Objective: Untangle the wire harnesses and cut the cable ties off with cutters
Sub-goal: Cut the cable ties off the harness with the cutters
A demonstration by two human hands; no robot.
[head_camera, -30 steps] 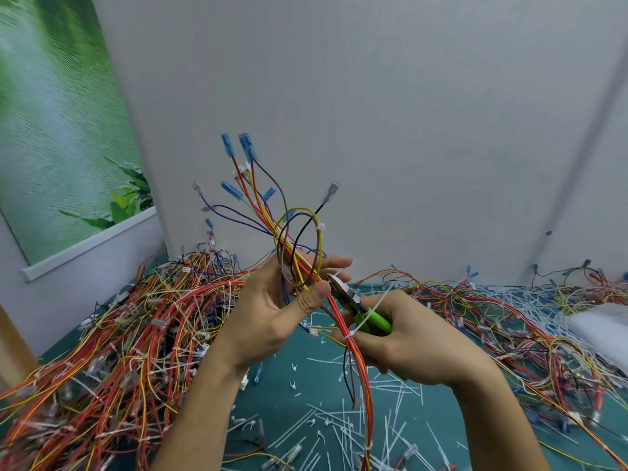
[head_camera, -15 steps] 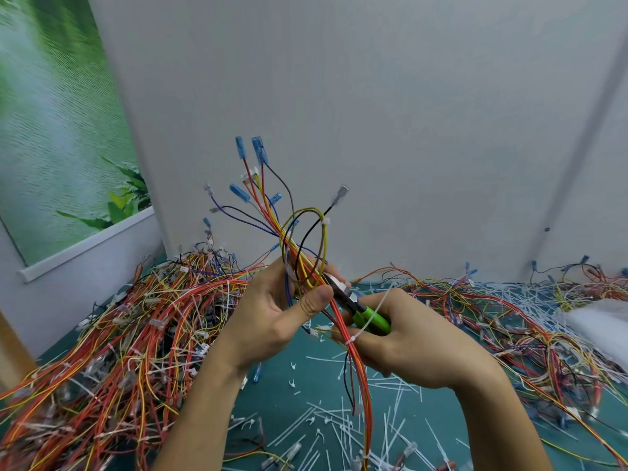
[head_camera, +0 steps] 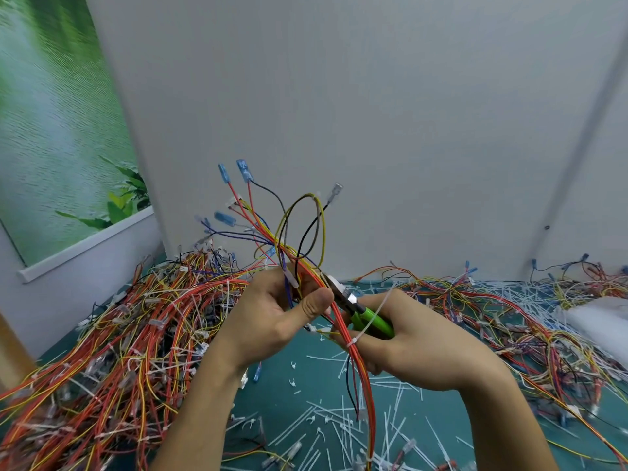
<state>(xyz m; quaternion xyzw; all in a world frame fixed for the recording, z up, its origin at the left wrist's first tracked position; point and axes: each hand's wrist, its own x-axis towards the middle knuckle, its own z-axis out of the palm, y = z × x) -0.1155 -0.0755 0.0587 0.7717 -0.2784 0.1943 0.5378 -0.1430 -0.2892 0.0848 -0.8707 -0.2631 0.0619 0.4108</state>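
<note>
My left hand (head_camera: pixel 278 311) grips a wire harness (head_camera: pixel 299 239) of red, yellow, black and purple wires, held upright above the table. Its blue-sleeved terminals fan out at the top, and the red strands hang down past my wrists. My right hand (head_camera: pixel 411 345) holds green-handled cutters (head_camera: pixel 360 309), their metal jaws pointing up-left and touching the bundle right beside my left thumb. A white cable tie (head_camera: pixel 368 322) still wraps the red strands just under the cutters, its tail lying across the green handle.
A large heap of tangled harnesses (head_camera: pixel 112 345) fills the left of the green table (head_camera: pixel 292 396). More wires (head_camera: pixel 509 317) spread across the right, next to a white bag (head_camera: pixel 598 321). Cut white ties (head_camera: pixel 339 433) litter the surface below my hands. A grey wall stands close behind.
My hands and the harness have shifted slightly to the right, and the cutter jaws have moved closer into the bundle by my left thumb. Both grips are unchanged.
</note>
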